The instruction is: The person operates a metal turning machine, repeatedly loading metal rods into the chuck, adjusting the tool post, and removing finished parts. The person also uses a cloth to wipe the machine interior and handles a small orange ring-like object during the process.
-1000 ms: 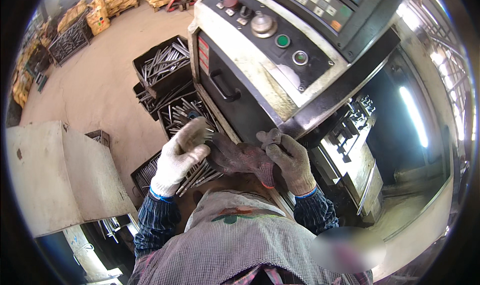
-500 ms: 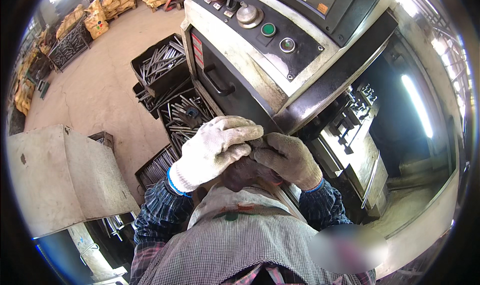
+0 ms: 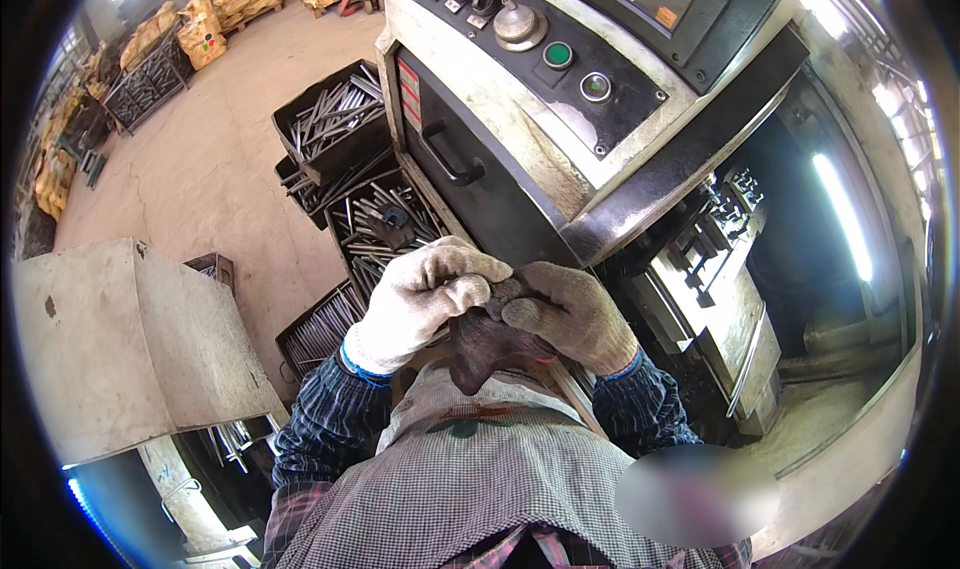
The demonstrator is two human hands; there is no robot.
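drawn closer together since a second ago, the left hand (image 3: 420, 299) and right hand (image 3: 578, 314), both pale-gloved, are brought to a dark glove (image 3: 490, 351). it is clamped by each grip and hung slack between them, toward the near-side apron (image 3: 470, 489). crates (image 3: 350, 154) of metal rods (image 3: 340, 109) are seen far left; a control panel (image 3: 622, 101) is set far right.

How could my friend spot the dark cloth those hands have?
Start with the big grey checked apron at the bottom middle. Just above it, the left hand and right hand meet, both in pale gloves. The dark cloth hangs crumpled from their fingertips: it's reddish-brown, far darker than those gloves.
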